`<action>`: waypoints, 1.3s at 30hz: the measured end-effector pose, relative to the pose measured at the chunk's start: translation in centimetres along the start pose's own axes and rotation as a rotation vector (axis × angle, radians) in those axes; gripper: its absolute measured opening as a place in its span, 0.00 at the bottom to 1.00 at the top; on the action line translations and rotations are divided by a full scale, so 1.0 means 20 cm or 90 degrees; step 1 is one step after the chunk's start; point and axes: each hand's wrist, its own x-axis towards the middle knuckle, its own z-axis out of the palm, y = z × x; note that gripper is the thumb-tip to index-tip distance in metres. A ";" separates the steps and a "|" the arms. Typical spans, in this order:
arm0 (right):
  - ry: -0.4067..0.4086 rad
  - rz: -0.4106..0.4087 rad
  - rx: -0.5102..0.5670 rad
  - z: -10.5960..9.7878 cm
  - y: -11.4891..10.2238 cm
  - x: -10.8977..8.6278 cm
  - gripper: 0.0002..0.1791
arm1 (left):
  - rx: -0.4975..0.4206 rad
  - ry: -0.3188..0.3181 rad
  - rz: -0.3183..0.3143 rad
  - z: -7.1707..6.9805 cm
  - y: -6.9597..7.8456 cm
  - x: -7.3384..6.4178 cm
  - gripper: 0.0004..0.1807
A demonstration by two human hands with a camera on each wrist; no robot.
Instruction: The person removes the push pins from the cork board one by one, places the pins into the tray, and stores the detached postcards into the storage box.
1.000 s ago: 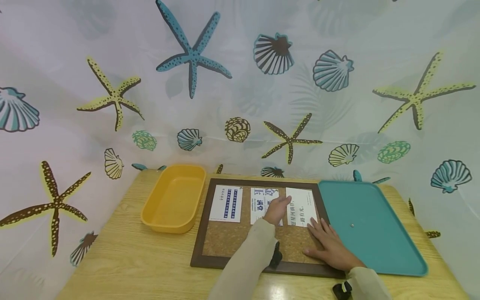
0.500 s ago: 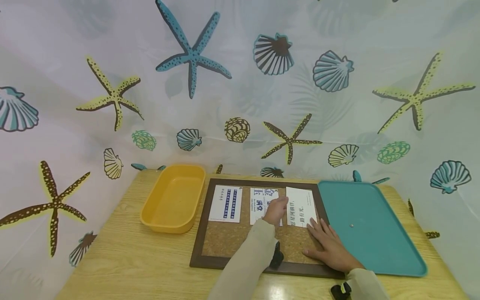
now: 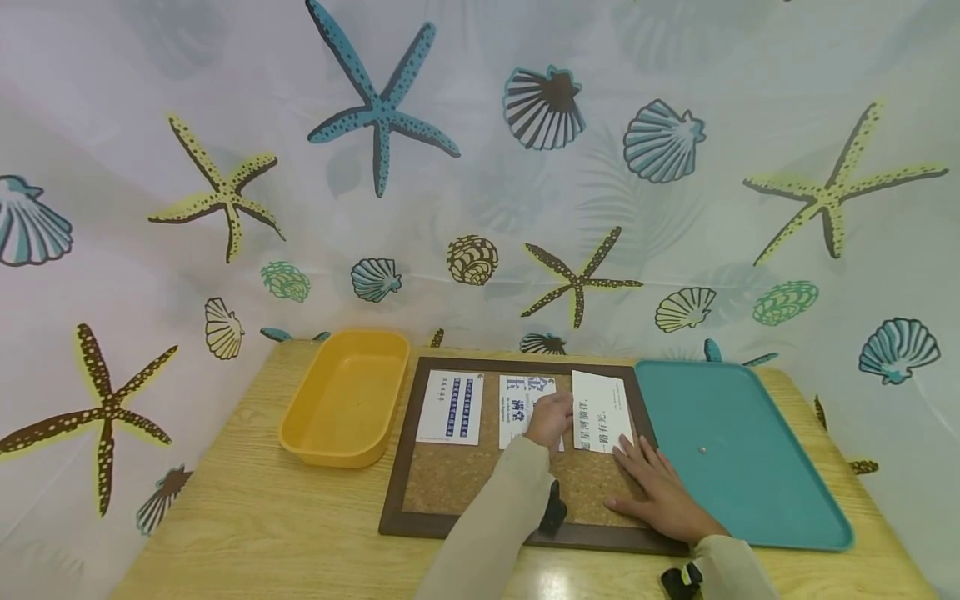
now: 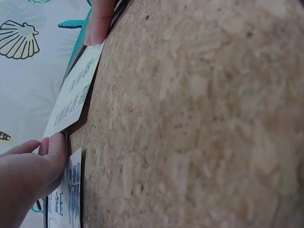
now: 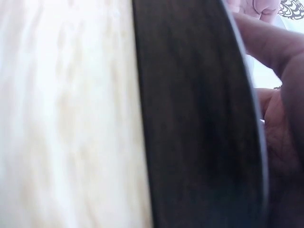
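A white card (image 3: pixel 600 408) printed with dark characters lies at the right of a brown-framed cork board (image 3: pixel 450 479). My left hand (image 3: pixel 550 419) pinches its left edge between thumb and curled fingers. In the left wrist view, a dark shadow shows under that side of the card (image 4: pixel 76 92). My right hand (image 3: pixel 663 492) lies with straight, spread fingers on the board's right side, fingertips at the card's lower right corner. A blue-and-white card (image 3: pixel 517 408) sits in the middle, partly behind my left hand. A third card (image 3: pixel 450 408) with blue bands is at the left.
A yellow tub (image 3: pixel 345 450) stands left of the board on the wooden table (image 3: pixel 247 517). At the right, a teal tray (image 3: pixel 757 467) holds a small round piece (image 3: pixel 702 450). A curtain (image 3: pixel 480 192) with shells and starfish hangs behind the table.
My left hand has drawn slightly left at the right card's edge, and the card's upper left corner has risen a little. My right hand stays in place.
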 end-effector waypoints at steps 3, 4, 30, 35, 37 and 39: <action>0.001 0.001 -0.006 0.00 0.01 0.00 0.45 | 0.014 0.011 -0.001 0.00 0.00 0.00 0.25; 0.001 0.000 -0.008 0.00 0.01 0.00 0.45 | 0.024 0.023 -0.017 0.02 0.04 -0.03 0.24; 0.017 -0.013 0.002 0.01 0.01 -0.01 0.42 | 0.301 0.111 -0.066 0.05 0.11 -0.06 0.11; 0.020 -0.016 0.010 0.00 0.01 -0.01 0.41 | 0.305 0.115 -0.064 0.05 0.12 -0.07 0.11; 0.022 -0.019 0.012 0.00 0.01 -0.01 0.41 | 0.307 0.116 -0.062 0.06 0.12 -0.07 0.11; 0.022 -0.019 0.014 0.01 0.02 -0.01 0.41 | 0.305 0.117 -0.059 0.06 0.12 -0.07 0.11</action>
